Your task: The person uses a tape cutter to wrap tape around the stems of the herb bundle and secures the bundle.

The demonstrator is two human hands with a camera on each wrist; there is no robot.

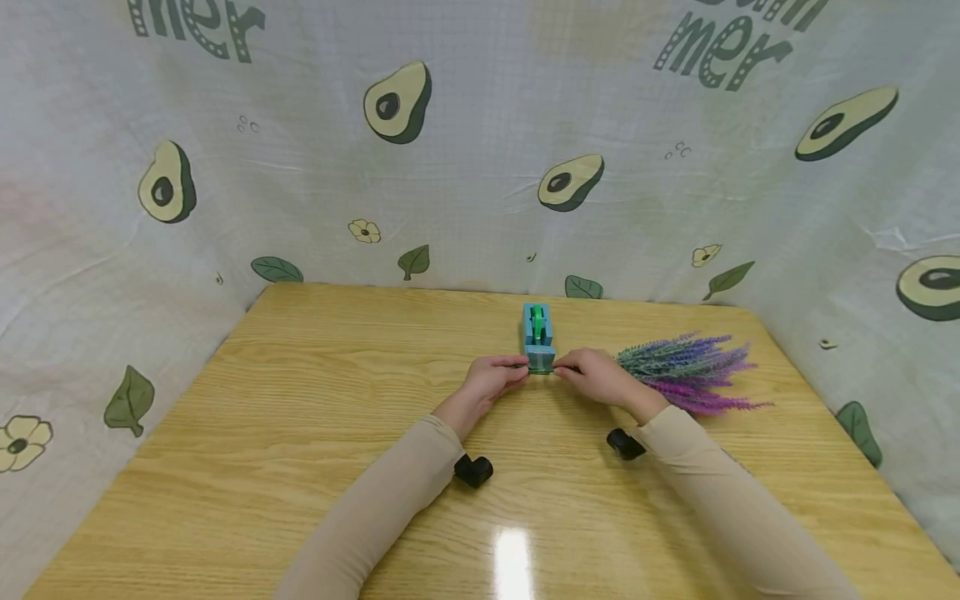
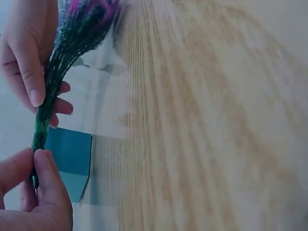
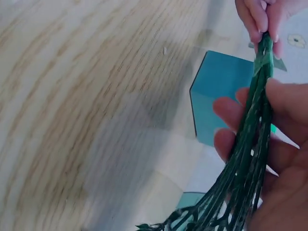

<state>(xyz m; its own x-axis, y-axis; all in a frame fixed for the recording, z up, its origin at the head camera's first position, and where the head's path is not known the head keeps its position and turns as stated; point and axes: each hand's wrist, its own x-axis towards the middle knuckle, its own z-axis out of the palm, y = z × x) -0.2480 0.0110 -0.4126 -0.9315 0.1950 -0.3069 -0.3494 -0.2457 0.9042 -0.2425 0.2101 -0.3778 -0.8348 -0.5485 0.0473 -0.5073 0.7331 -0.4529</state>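
Note:
A bunch of artificial lavender (image 1: 686, 367) in purple, blue and magenta lies across to the right, its green stems (image 3: 252, 130) gathered together. My left hand (image 1: 487, 381) pinches the stem ends between thumb and finger. Farther up the bunch, my right hand (image 1: 598, 377) holds the stems between its thumb and curled fingers. A strip of green tape (image 3: 263, 63) shows on the stems between the hands. Just behind the stems stands a blue tape dispenser (image 1: 527, 329) with a green roll (image 1: 537, 321) in it.
The wooden table (image 1: 337, 400) has a patterned cloth (image 1: 480, 225) hanging behind it and at both sides. Black wrist-camera parts (image 1: 474, 472) stick out below the cuffs.

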